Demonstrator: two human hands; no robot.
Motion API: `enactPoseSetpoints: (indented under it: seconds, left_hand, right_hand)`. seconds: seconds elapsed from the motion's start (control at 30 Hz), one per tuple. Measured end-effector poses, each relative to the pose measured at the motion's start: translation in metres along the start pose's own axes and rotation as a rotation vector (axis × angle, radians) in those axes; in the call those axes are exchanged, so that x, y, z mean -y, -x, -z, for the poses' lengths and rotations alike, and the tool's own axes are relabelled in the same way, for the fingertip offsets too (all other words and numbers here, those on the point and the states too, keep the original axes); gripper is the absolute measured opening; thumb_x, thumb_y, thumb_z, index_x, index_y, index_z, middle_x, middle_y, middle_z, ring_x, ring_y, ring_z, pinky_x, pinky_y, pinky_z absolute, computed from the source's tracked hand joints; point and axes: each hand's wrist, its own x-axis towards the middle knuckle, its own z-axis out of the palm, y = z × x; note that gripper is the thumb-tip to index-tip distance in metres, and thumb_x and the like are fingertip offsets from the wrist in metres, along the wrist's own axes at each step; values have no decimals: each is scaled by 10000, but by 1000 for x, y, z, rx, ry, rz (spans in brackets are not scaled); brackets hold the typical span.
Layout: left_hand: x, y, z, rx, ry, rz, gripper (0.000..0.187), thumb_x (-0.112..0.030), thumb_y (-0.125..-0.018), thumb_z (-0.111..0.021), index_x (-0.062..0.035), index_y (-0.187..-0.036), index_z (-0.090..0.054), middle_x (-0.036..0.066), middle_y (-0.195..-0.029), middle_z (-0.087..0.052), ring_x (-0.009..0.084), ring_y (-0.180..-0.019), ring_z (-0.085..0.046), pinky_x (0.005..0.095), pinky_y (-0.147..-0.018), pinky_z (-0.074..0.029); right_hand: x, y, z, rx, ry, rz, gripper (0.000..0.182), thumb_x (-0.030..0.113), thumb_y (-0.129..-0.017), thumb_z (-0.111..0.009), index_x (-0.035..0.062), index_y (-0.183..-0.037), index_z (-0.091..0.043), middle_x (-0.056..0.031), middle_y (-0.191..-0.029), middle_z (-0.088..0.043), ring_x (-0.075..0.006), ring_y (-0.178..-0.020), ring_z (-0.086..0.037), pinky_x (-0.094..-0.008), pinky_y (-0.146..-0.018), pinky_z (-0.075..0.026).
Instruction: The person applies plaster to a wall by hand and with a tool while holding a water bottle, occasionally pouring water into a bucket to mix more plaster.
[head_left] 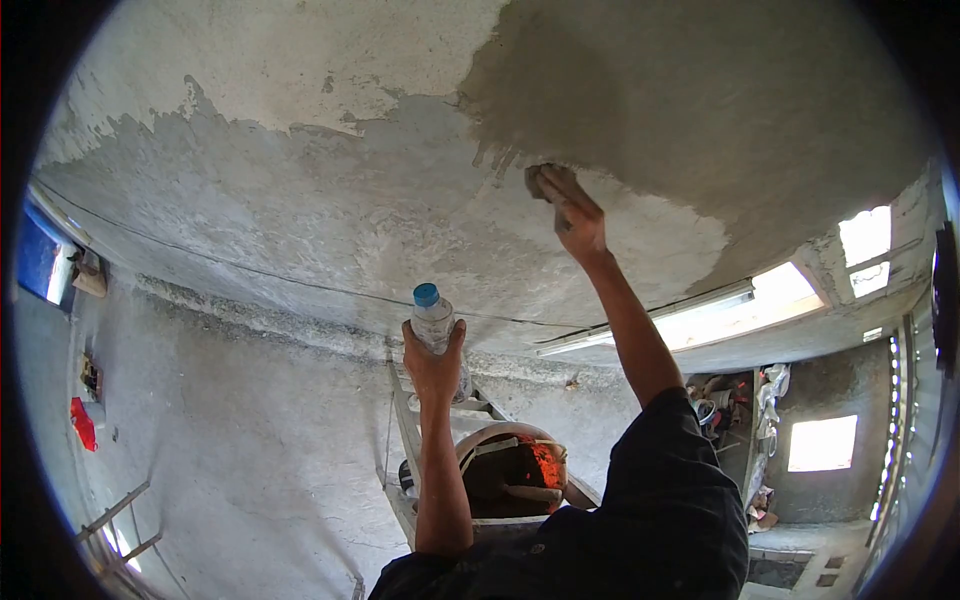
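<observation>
My left hand (434,365) is wrapped round a clear plastic bottle (433,322) with a blue cap, held upright below the ceiling. Further up and to the right, my right hand (572,212) is raised to the grey ceiling surface (400,200), its fingers closed on a small greyish-brown pad (538,183). What the pad is made of cannot be made out. Just above it lies a darker, damp-looking patch (560,100) with drips along its lower edge.
A ladder (403,420) stands below me, with a bucket (500,432) at its top. A thin cable (250,268) crosses the ceiling. At the right are a long light opening (730,318) and cluttered shelves (722,405). Something red (83,424) is at the left wall.
</observation>
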Motion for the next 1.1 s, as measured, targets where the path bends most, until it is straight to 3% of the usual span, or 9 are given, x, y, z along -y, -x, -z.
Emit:
enactPoseSetpoints:
  seconds: [0.2,0.3,0.4,0.43,0.47,0.53,0.63,0.9,1.1]
  left_hand:
    - [-6,4,-1,6,-17,-2,492,-237,-738,-777,7,-1054,-489,191,-944,-637,319,-853,-634,406,-767,-483]
    - [-6,3,-1,2,-19,-18,492,-236,-739,-777,8,-1053,-487,189,-943,-638,317,-846,-635,404,-761,-485]
    - [-6,1,2,-7,-30,-18,493,-236,-737,-778,9,-1050,-487,189,-940,-639,317,-840,-636,403,-757,-485]
    - [-6,0,2,0,-26,-4,494,-236,-736,-779,9,-1049,-487,188,-939,-638,319,-838,-636,404,-755,-485]
    - [-7,1,2,-4,-21,-7,494,-236,-736,-779,9,-1049,-487,188,-939,-638,319,-838,-636,404,-755,-485]
    - [-8,2,2,-20,-70,-15,498,-240,-734,-778,10,-1052,-488,193,-949,-636,329,-853,-634,411,-758,-483]
    - [-3,1,1,-8,-11,-6,506,-245,-734,-776,11,-1062,-488,198,-962,-634,340,-869,-632,416,-766,-480]
    - [-13,4,4,-16,-33,-4,501,-237,-738,-772,8,-1072,-488,196,-967,-636,335,-881,-636,412,-775,-480]
    - [-12,3,5,-23,-29,15,486,-228,-738,-772,3,-1062,-492,190,-952,-640,328,-868,-638,409,-764,-484]
  right_hand:
    - [-26,-86,60,-336,132,-241,572,-178,-671,-514,78,-1165,-646,-115,-1199,-628,-262,-1100,-614,-312,-877,-515]
    - [-40,-97,52,-580,169,-11,584,-94,-640,-628,120,-1183,-637,-131,-1190,-626,-297,-1075,-620,-362,-893,-511]
    - [-35,-29,-7,-161,262,-109,608,-40,-657,-643,135,-1237,-596,-112,-1283,-569,-305,-1150,-566,-383,-919,-494]
    - [-51,12,-44,8,19,-244,606,-39,-659,-634,150,-1234,-597,-100,-1332,-527,-284,-1200,-528,-384,-934,-485]
    - [-34,18,-52,105,53,-32,518,-172,-655,-506,91,-1075,-657,-105,-1257,-587,-256,-1133,-587,-340,-869,-524]
    - [5,4,-40,203,9,76,502,-189,-653,-485,83,-1036,-662,-102,-1268,-576,-251,-1159,-569,-345,-915,-510]
    - [8,-20,-33,50,-107,51,622,-133,-640,-574,155,-1189,-624,-52,-1282,-574,-271,-1183,-546,-360,-977,-476]
    - [-3,-141,19,-426,86,31,659,-109,-628,-603,136,-1239,-596,-119,-1285,-566,-288,-1191,-540,-378,-957,-480]
    - [19,-16,-83,293,38,22,619,-71,-639,-627,165,-1211,-599,-68,-1325,-535,-270,-1145,-565,-360,-911,-515]
